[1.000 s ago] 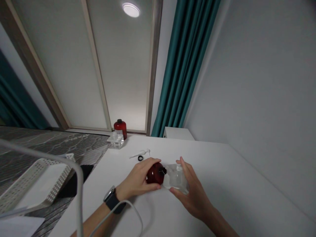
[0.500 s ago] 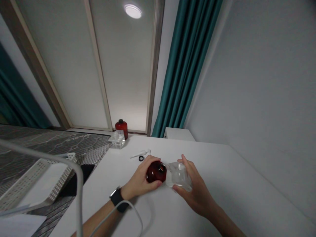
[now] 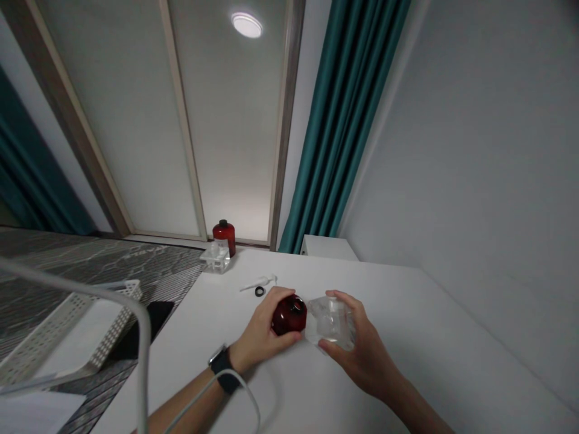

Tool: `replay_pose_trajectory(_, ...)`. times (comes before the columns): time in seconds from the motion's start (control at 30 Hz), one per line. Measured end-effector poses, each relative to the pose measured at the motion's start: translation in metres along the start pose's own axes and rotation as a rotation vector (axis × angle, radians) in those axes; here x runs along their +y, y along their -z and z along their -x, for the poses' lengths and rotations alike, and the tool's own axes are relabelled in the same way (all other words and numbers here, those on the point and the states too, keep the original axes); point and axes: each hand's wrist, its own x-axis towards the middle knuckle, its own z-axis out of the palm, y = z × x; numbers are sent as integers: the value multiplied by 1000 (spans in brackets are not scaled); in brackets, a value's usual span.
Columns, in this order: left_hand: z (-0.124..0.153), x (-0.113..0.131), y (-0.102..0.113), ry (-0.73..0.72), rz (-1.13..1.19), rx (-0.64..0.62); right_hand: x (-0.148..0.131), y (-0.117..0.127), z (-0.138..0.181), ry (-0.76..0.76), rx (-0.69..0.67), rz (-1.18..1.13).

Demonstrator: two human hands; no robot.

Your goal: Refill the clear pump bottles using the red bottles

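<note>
My left hand (image 3: 262,334) is wrapped round a dark red bottle (image 3: 289,314) whose open black neck points up and to the right. My right hand (image 3: 362,349) grips a clear square bottle (image 3: 330,322) right beside it; the two bottles touch or nearly touch over the white table (image 3: 429,337). A dark watch sits on my left wrist.
At the table's far left corner stand a second red bottle (image 3: 225,235) and a clear square bottle (image 3: 216,256). A white pump tube (image 3: 257,282) and a black ring (image 3: 259,292) lie behind my hands. A white perforated tray (image 3: 67,328) and a white cable (image 3: 136,337) are at the left.
Both hands have shifted a little to the right and closer together. The red bottle's neck now tilts more upward, and the clear bottle has turned slightly in my right hand.
</note>
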Motion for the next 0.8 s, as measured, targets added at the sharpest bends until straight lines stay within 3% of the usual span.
replay_pose_trajectory(0.27,-9,11,24,-8,-195,-264,10,-3,6,33,-2,51)
replay_pose_trajectory(0.53,-10,16,22,-44,-213,-247,12,0,4,225,4,122)
replay_pose_trajectory(0.8,-10,18,21,-51,-220,-249,9,4,0,262,-21,167)
